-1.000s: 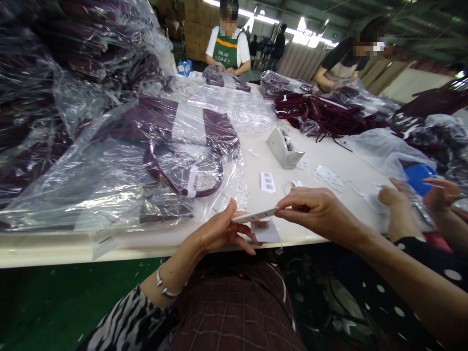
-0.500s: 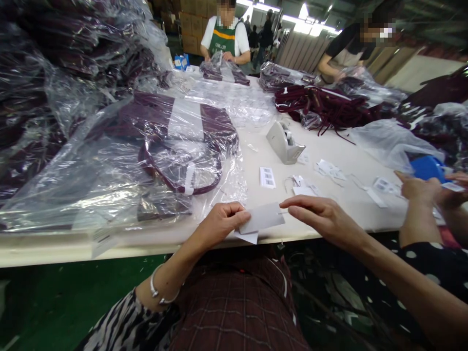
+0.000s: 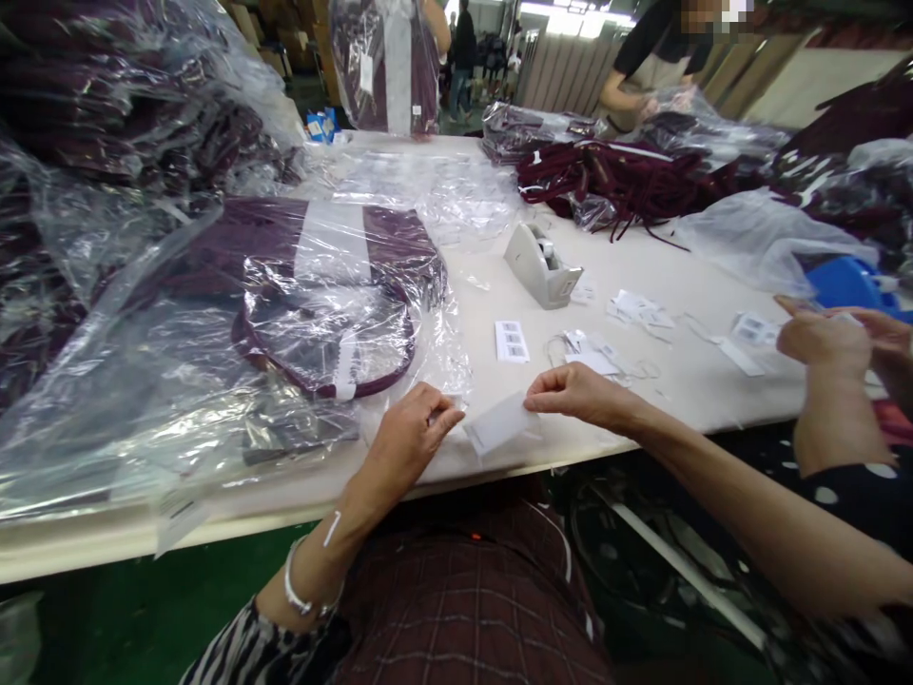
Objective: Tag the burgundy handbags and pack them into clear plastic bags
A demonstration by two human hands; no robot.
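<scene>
A white card (image 3: pixel 497 425) hangs tilted over the table's front edge, its upper right corner pinched in my right hand (image 3: pixel 581 398). To its left, my left hand (image 3: pixel 410 433) is closed, thumb against the fingers, with a small pale piece partly showing at the fingertips; what it is I cannot make out. Beside that hand lies a maroon bag (image 3: pixel 271 238) in clear plastic, with a white band round its body and a looped handle. A label sheet with printed codes (image 3: pixel 512 342) lies beyond the card.
A grey tape dispenser (image 3: pixel 543 266) stands past the labels. White tags (image 3: pixel 592 354) with strings lie to the right. Another person's hands (image 3: pixel 827 341) work at the right edge near a blue object (image 3: pixel 848 283). Wrapped bags are heaped at left; maroon straps (image 3: pixel 613 181) lie at the back.
My left hand has let go of the white card, and my right hand has closed on it. Across the table, a wrapped bag is now held upright. The view has shifted slightly.
</scene>
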